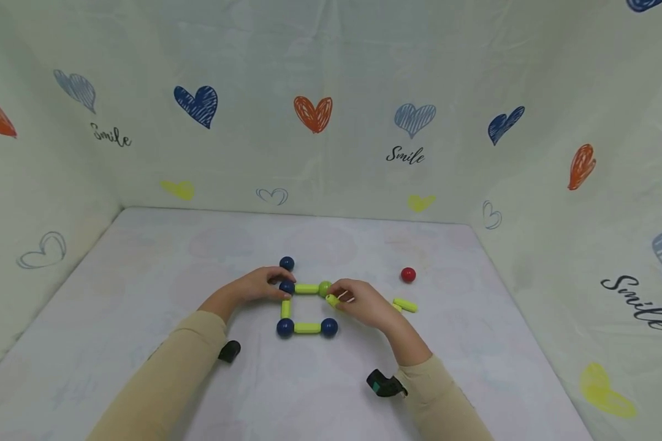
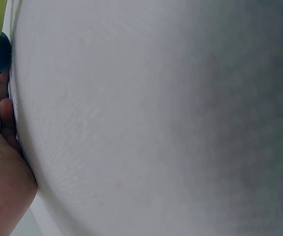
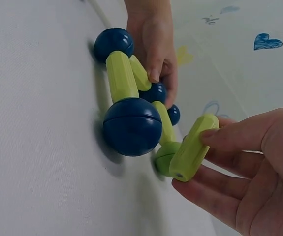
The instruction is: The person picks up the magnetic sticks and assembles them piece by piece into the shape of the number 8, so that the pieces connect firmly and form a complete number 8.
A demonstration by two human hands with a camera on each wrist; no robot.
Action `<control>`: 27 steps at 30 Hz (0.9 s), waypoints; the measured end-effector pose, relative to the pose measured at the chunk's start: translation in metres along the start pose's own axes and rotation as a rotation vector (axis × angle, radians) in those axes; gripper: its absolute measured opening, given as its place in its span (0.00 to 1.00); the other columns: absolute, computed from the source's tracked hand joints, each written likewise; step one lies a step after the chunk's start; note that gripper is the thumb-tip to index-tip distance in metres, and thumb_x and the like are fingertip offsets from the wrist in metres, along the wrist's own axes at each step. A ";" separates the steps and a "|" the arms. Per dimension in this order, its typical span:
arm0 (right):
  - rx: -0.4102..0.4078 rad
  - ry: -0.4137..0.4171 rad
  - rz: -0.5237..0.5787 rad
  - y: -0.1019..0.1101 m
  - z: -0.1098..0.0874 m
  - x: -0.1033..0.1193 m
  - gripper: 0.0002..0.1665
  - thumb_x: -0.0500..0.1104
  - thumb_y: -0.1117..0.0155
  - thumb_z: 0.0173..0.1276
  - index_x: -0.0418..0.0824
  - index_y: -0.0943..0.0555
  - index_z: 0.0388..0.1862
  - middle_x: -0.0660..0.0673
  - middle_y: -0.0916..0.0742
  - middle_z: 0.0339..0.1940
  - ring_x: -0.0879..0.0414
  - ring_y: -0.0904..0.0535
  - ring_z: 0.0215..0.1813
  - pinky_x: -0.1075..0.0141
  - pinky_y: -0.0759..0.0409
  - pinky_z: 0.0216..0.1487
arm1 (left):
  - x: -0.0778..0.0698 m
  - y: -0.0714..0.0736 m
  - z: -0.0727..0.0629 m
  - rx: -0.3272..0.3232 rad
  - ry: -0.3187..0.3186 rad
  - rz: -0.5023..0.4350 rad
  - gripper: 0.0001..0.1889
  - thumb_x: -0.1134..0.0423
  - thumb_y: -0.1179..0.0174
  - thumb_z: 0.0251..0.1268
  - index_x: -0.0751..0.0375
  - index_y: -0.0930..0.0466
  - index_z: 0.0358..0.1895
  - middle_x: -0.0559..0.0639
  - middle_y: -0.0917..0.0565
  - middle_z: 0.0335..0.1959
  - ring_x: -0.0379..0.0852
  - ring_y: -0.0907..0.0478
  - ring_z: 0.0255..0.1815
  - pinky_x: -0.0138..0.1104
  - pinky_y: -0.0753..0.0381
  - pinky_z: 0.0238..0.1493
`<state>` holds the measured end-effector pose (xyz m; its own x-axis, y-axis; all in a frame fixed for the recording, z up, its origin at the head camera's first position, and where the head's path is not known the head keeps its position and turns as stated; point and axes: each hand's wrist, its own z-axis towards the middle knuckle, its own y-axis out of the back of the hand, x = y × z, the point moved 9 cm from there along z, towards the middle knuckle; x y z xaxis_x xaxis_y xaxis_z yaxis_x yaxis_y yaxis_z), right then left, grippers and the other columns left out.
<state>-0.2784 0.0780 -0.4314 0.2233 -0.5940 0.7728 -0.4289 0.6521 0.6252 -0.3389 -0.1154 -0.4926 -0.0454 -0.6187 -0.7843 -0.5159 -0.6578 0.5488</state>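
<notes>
On the white table, yellow-green rods and balls form a square with its right side open. My left hand [image 1: 254, 286] holds the dark blue ball [image 1: 288, 287] at the far left corner, thumb and fingers on either side. From there a rod [image 1: 307, 288] runs right to a green ball [image 1: 324, 288]. Another rod [image 1: 285, 309] leads down to the near left blue ball [image 1: 285, 327], and a third [image 1: 307, 328] joins it to the near right blue ball [image 3: 132, 127]. My right hand [image 1: 364, 303] pinches a separate yellow-green rod [image 3: 196, 146], its far end close by the green ball.
A loose dark blue ball [image 1: 287, 263] lies just beyond my left fingers. Right of my right hand are a red ball [image 1: 408, 274] and loose yellow-green rods [image 1: 405, 305]. Black devices [image 1: 385, 384] jut from both wrists. Printed cloth [image 1: 353, 177] surrounds the table's back and sides.
</notes>
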 end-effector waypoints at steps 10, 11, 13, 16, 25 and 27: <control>-0.020 -0.064 0.044 -0.005 0.004 -0.007 0.17 0.34 0.41 0.71 0.39 0.20 0.58 0.43 0.17 0.53 0.50 0.21 0.52 0.61 0.20 0.47 | -0.003 0.000 -0.001 0.003 0.001 0.021 0.20 0.57 0.30 0.58 0.53 0.20 0.54 0.57 0.28 0.64 0.58 0.35 0.66 0.54 0.44 0.69; -0.025 -0.074 0.048 -0.005 0.005 -0.009 0.17 0.34 0.40 0.71 0.39 0.20 0.58 0.43 0.17 0.53 0.50 0.21 0.51 0.62 0.20 0.46 | -0.003 0.000 -0.001 0.003 -0.002 0.022 0.20 0.57 0.30 0.58 0.53 0.20 0.54 0.57 0.28 0.64 0.58 0.35 0.66 0.55 0.44 0.69; -0.037 -0.090 0.056 -0.006 0.006 -0.012 0.17 0.35 0.40 0.70 0.39 0.20 0.58 0.44 0.17 0.52 0.51 0.20 0.50 0.63 0.19 0.44 | -0.003 0.000 -0.001 0.003 -0.003 0.021 0.20 0.57 0.30 0.58 0.53 0.20 0.54 0.57 0.28 0.64 0.58 0.35 0.66 0.55 0.44 0.69; -0.061 -0.107 0.071 -0.006 0.007 -0.014 0.17 0.35 0.38 0.69 0.38 0.20 0.57 0.43 0.16 0.49 0.52 0.19 0.47 0.64 0.19 0.42 | -0.003 0.000 -0.001 0.002 -0.003 0.016 0.20 0.57 0.29 0.58 0.53 0.19 0.54 0.57 0.27 0.64 0.58 0.35 0.65 0.55 0.43 0.69; -0.156 -0.179 0.170 -0.004 0.009 -0.020 0.17 0.33 0.35 0.66 0.34 0.19 0.54 0.42 0.16 0.42 0.55 0.17 0.36 0.64 0.18 0.36 | -0.004 0.000 -0.002 -0.005 0.005 0.023 0.20 0.57 0.29 0.57 0.52 0.19 0.54 0.56 0.26 0.63 0.57 0.34 0.65 0.54 0.42 0.68; -0.168 -0.193 0.189 -0.004 0.010 -0.022 0.17 0.33 0.34 0.65 0.33 0.19 0.53 0.42 0.16 0.41 0.56 0.17 0.35 0.64 0.18 0.35 | -0.005 0.000 -0.002 -0.007 0.007 0.024 0.20 0.58 0.29 0.57 0.52 0.19 0.54 0.56 0.26 0.63 0.57 0.34 0.65 0.54 0.43 0.69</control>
<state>-0.2905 0.0834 -0.4520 -0.0239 -0.5231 0.8520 -0.2924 0.8186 0.4944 -0.3371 -0.1137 -0.4881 -0.0515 -0.6370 -0.7691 -0.5087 -0.6460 0.5691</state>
